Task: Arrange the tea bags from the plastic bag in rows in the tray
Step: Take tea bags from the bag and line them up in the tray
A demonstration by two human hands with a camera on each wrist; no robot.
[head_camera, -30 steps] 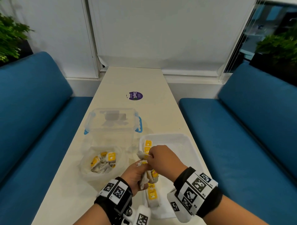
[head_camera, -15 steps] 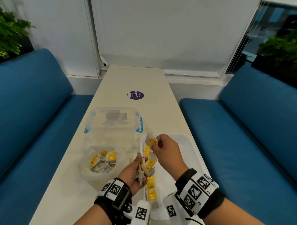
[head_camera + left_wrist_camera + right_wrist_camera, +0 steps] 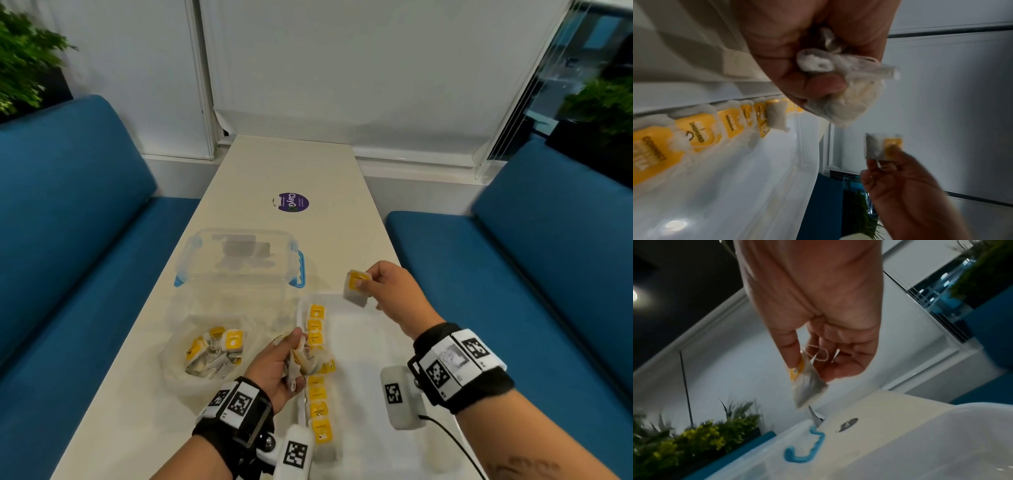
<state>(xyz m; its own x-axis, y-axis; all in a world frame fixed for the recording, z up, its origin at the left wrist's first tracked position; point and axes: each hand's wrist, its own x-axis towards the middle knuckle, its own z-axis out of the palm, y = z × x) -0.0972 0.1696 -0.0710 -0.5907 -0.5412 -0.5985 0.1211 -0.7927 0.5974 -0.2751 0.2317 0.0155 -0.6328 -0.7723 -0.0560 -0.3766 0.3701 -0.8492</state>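
Note:
A white tray (image 3: 370, 346) lies on the table's near right, with one row of several yellow-tagged tea bags (image 3: 317, 394) along its left wall. My right hand (image 3: 383, 284) pinches a single tea bag (image 3: 356, 286) above the tray's far edge; the same tea bag (image 3: 807, 386) hangs from thumb and finger in the right wrist view. My left hand (image 3: 284, 363) grips a bunch of tea bags (image 3: 308, 359) over the tray's left rim, and the bunch (image 3: 846, 91) shows crumpled in the left wrist view. A clear plastic bag (image 3: 209, 356) with several more tea bags lies left of the tray.
A clear plastic box (image 3: 239, 260) with blue clips stands beyond the plastic bag and tray. A purple round sticker (image 3: 293, 202) is farther up the narrow table (image 3: 291, 164). Blue benches (image 3: 68, 240) flank both sides; potted plants stand at the far corners.
My right hand drew one tea bag out of the bunch in my left hand and carried it up and to the right, over the tray's far edge. The left hand stayed put.

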